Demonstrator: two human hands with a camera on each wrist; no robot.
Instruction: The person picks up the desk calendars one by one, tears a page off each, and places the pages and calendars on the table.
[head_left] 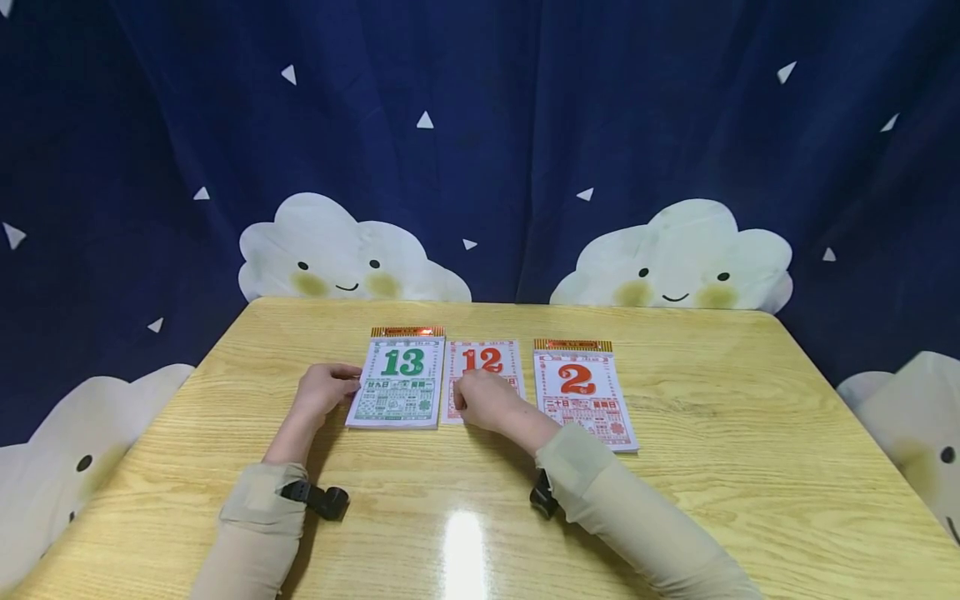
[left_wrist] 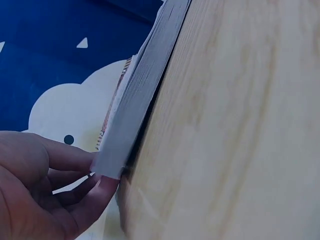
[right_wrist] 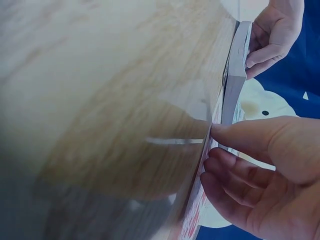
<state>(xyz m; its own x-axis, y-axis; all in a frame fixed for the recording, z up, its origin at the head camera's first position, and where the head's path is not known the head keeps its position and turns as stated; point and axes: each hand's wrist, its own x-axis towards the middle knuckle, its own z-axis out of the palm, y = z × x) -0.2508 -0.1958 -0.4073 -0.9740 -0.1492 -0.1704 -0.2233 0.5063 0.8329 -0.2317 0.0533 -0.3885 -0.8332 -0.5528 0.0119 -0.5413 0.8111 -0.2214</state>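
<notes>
In the head view, a thick tear-off calendar [head_left: 400, 392] with a green 13 lies left of the middle. My left hand [head_left: 324, 390] holds it at its left edge; the left wrist view shows the thumb and a finger [left_wrist: 75, 156] at the end of the page block [left_wrist: 142, 90]. Beside it a calendar sheet [head_left: 501, 354] with a red 12 lies flat. The fingertips of my right hand [head_left: 487, 398] rest on that sheet, covering part of it. Further right lies another tear-off calendar [head_left: 581, 398] with a red 2, partly hidden by my right forearm.
The items lie on a light wooden table [head_left: 420, 500]. Behind it hangs a dark blue curtain [head_left: 480, 150] with clouds and white triangles. Both wrists carry a black strap with a small camera [head_left: 330, 502].
</notes>
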